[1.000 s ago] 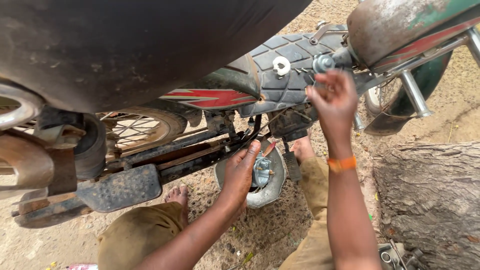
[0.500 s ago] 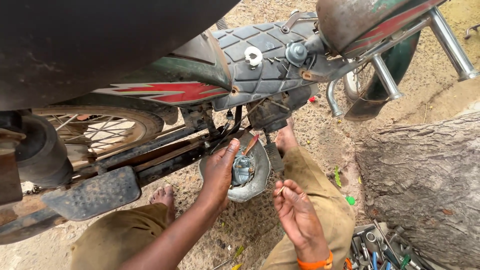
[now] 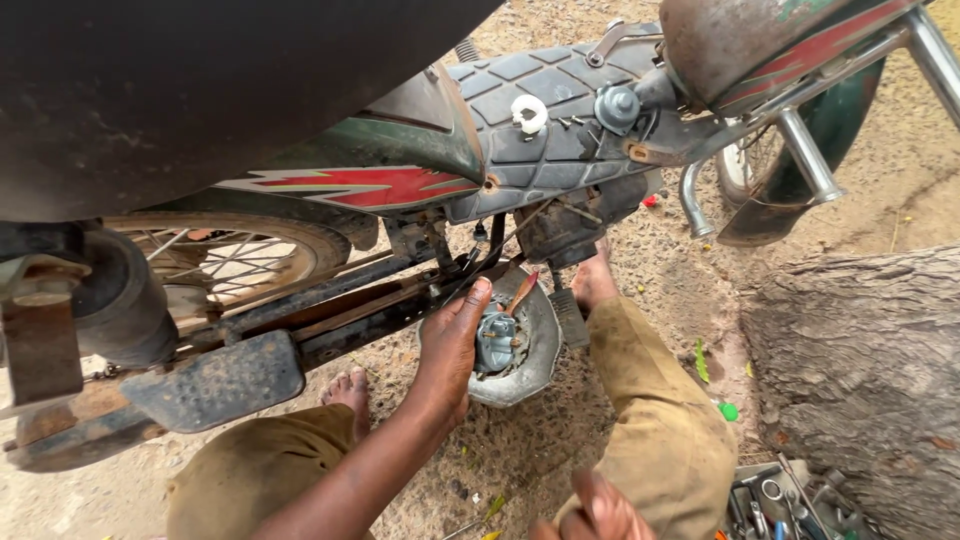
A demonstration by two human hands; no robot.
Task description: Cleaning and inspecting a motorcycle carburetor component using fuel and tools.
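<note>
Carburetor [image 3: 497,338], a small grey metal part, sits low against the motorcycle's round engine cover [image 3: 535,350], under the black seat [image 3: 560,120]. Your left hand [image 3: 452,350] rests against it, fingers extended and close together, thumb reaching up toward the frame. Your right hand [image 3: 597,512] hangs loosely curled at the bottom edge, holding nothing, near the open tool tray [image 3: 790,505].

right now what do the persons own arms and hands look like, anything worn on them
Both arms are bare with no sleeves in view. The left hand wears no glove, ring or band, and its forearm is bare too. Only the knuckles of the right hand show at the bottom edge, also gloveless; its wrist is out of frame.
</note>
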